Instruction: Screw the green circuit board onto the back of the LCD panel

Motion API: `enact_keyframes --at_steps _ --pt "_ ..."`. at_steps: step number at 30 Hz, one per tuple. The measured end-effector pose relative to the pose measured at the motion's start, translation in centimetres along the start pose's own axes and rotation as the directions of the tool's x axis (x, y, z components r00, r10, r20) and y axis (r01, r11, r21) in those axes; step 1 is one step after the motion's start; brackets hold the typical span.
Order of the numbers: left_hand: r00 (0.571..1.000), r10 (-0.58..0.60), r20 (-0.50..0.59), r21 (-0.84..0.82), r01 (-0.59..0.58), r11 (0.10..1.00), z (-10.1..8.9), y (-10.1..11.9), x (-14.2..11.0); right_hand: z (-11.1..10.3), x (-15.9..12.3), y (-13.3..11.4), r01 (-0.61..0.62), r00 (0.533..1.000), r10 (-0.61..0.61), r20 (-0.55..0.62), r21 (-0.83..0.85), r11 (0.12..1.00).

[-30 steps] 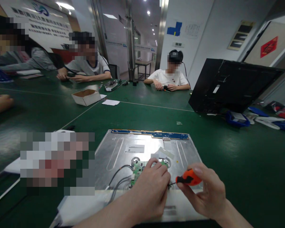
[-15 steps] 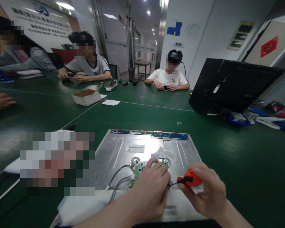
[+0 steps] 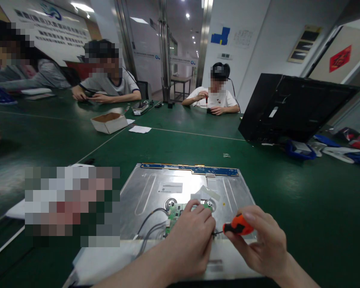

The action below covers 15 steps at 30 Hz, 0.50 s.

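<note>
An orange-and-black screwdriver (image 3: 239, 225) is held by its handle in my right hand (image 3: 265, 240). It lies nearly level, and its thin shaft points left to the edge of my left hand (image 3: 195, 230). That hand rests over a green circuit board (image 3: 174, 214) with its fingers curled down; whatever the fingertips grip is hidden, as is the screwdriver's tip. The board sits on a silver metal display panel (image 3: 147, 192), and dark cables (image 3: 151, 230) run from its left side. Along the panel's far edge is a blue circuit strip (image 3: 189, 169).
On the right of the green table (image 3: 180, 150) stands a black monitor casing (image 3: 291, 108). An open white box (image 3: 109, 123) and a paper slip (image 3: 140, 129) lie farther back. Co-workers sit across and to the left. A blurred-out patch (image 3: 72, 204) covers something left of the panel.
My right hand and the screwdriver handle have shifted very slightly, while my left hand stays put. Across the table, a co-worker has raised a screwdriver upright; the hand at far left has drawn back.
</note>
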<state>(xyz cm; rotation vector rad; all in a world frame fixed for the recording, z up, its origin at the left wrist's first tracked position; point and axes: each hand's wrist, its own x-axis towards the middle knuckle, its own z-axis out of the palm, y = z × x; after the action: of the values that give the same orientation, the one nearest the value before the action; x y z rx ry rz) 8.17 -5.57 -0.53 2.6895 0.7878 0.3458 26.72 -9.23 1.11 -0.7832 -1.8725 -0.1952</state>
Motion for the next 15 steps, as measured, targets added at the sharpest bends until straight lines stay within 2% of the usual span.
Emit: enact_keyframes --at_steps 7,12,15 --pt "1.000 0.003 0.002 -0.006 -0.003 1.000 -0.03 -0.08 -0.02 -0.26 -0.20 0.01 0.006 0.998 -0.010 0.063 0.053 0.999" --pt "1.000 0.002 -0.001 -0.006 -0.002 1.000 0.00 -0.02 0.03 -0.02 -0.59 0.15 -0.053 0.999 0.053 0.003 0.045 0.998" --pt "1.000 -0.002 0.005 -0.005 0.002 1.000 -0.03 0.02 0.04 0.04 -0.53 0.13 -0.049 0.999 0.049 -0.013 0.025 0.999"
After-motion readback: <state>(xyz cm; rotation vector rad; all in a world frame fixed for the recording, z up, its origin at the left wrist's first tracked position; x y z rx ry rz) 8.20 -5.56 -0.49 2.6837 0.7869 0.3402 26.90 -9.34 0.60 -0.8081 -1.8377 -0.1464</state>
